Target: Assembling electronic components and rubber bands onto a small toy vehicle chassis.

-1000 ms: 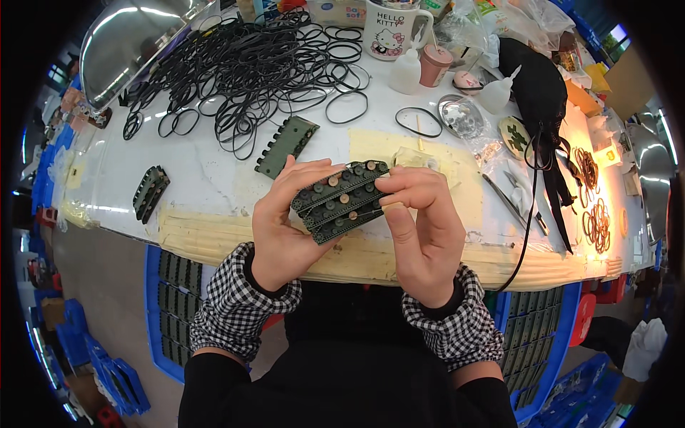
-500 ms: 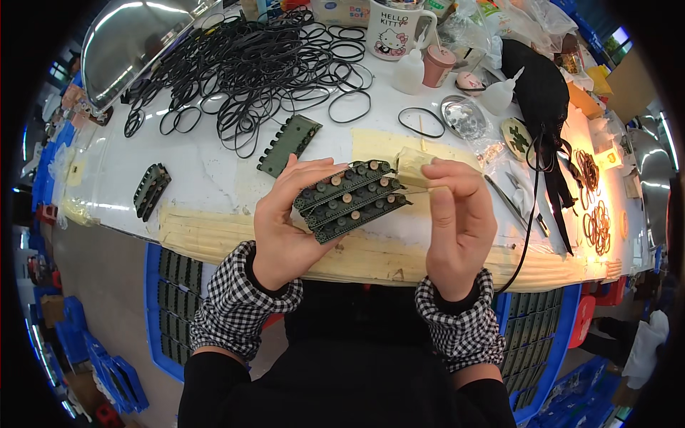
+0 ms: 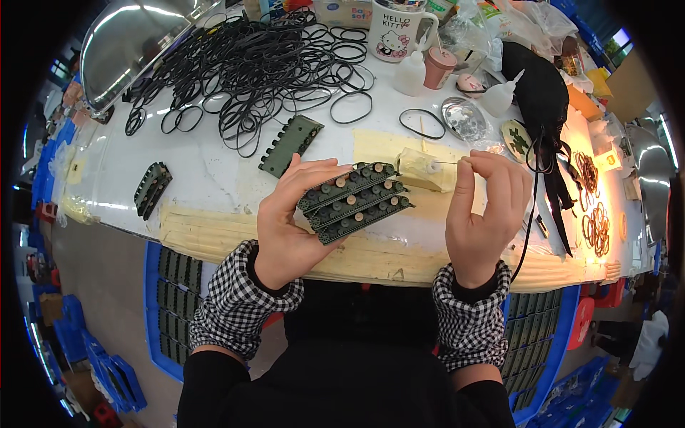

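My left hand (image 3: 289,228) holds a stack of dark green toothed plastic pieces with round tan studs (image 3: 354,202), tilted, just above the table's near edge. To the right of it, my right hand (image 3: 484,214) has thumb and forefinger pinched on the thin nozzle of a small pale squeeze bottle (image 3: 419,168). The bottle lies on a yellowish taped patch (image 3: 374,146) of the white table.
Two more green pieces (image 3: 290,144) (image 3: 152,187) lie on the table. A heap of black rubber rings (image 3: 250,60) fills the back left. A mug (image 3: 397,28), small bottles (image 3: 411,73), a metal dish (image 3: 462,118) and a black strap (image 3: 542,93) stand behind. Blue crates (image 3: 175,299) sit below.
My right hand has let go of the green pieces and moved right to the small bottle's nozzle. The left hand keeps the stack in about the same place.
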`<state>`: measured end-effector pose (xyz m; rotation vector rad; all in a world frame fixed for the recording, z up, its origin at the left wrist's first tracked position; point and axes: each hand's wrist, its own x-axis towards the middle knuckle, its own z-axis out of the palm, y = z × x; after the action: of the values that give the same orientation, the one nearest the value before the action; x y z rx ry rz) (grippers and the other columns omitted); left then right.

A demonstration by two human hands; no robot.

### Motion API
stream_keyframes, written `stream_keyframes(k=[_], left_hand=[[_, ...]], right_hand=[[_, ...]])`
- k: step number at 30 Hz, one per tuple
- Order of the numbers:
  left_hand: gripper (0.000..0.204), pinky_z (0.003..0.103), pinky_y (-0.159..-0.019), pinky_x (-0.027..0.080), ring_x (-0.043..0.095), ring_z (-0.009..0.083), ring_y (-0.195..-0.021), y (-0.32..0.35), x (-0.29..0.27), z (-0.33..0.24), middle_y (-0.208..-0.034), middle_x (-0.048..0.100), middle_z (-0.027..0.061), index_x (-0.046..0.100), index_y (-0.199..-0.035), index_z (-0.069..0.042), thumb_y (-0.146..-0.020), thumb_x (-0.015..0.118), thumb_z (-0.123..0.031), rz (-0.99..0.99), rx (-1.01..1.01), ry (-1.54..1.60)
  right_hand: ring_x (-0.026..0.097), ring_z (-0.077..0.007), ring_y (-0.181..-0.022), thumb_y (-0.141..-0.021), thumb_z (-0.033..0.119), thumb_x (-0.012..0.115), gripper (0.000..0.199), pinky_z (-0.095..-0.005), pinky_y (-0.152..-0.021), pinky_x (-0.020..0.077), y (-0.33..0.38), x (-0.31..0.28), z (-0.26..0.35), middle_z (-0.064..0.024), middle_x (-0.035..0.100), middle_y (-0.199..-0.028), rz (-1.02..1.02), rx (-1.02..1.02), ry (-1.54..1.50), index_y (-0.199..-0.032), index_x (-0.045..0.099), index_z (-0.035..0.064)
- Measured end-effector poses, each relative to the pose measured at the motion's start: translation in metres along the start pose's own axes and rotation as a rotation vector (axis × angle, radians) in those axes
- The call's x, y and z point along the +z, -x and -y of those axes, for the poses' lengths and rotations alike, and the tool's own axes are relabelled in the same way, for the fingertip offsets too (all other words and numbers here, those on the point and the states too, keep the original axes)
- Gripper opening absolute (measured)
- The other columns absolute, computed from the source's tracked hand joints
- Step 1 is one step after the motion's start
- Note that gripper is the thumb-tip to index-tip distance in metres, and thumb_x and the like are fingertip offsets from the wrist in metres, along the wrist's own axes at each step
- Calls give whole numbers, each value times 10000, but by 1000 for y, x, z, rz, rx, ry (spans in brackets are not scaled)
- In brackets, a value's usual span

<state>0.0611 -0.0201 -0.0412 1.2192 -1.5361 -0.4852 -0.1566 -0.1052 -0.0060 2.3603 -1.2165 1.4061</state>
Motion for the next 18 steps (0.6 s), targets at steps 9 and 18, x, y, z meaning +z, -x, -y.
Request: stream_keyframes(k=[9, 18], left_hand=[[533, 543, -1132, 281, 583, 289, -1195, -2, 1, 1, -1170, 688, 65, 657, -1158, -73, -655, 834, -97, 8, 46, 39], [493, 534, -1107, 321, 608, 299, -1151, -3, 3, -3, -1124, 705, 63, 674, -1133, -78, -675, 847, -136, -2, 57, 45]], right_hand=[[571, -243, -864, -844, 2, 678, 84, -341, -785, 445, -3, -6, 16, -79, 650, -879, -120, 88, -356, -911, 639, 35], [564, -215, -845, -866, 30, 683, 67, -315, -762, 449, -2, 16, 54, -80, 646, -896, 183, 315, -985, -925, 652, 25]])
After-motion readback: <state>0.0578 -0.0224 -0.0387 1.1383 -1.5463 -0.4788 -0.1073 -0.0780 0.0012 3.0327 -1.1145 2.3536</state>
